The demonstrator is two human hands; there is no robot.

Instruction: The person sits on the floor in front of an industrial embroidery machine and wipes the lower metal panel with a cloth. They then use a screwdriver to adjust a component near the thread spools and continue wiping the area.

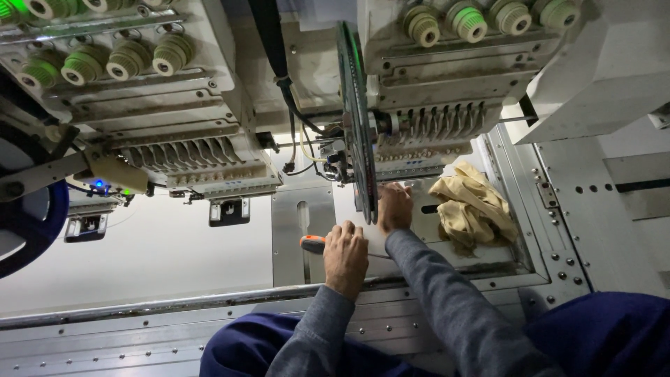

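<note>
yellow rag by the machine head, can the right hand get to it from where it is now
Probably yes: the right hand rests on the metal bed just left of the yellow rag, with nothing visible between them.

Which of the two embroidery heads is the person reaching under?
The right-hand embroidery head: the right hand reaches up beneath it beside the yellow cloth. The left-hand embroidery head has no hand under it.

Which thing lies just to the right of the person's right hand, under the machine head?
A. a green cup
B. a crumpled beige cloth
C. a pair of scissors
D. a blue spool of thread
B: a crumpled beige cloth lies on the metal plate right beside the right hand, under the machine head.
</note>
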